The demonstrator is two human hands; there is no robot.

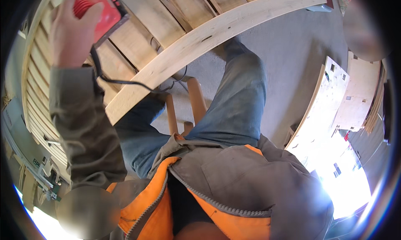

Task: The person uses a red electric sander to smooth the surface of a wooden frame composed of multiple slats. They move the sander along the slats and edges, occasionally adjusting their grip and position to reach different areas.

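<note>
At the upper left, my left hand point(72, 41) is wrapped round a red electric sander point(109, 17) with a dark flat base. The sander sits on a slatted panel of pale wood point(161, 29); its contact face is hidden. A dark power cord point(125, 82) runs from the sander over the panel's near rail point(175, 60) and hangs down between my knees. My right hand is out of sight.
I sit with knees spread below the rail, wooden stool legs point(196, 99) between them. Grey concrete floor point(288, 73) lies to the right. Pale boards with square holes point(323, 98) stand beyond it. Equipment point(27, 135) is at the far left.
</note>
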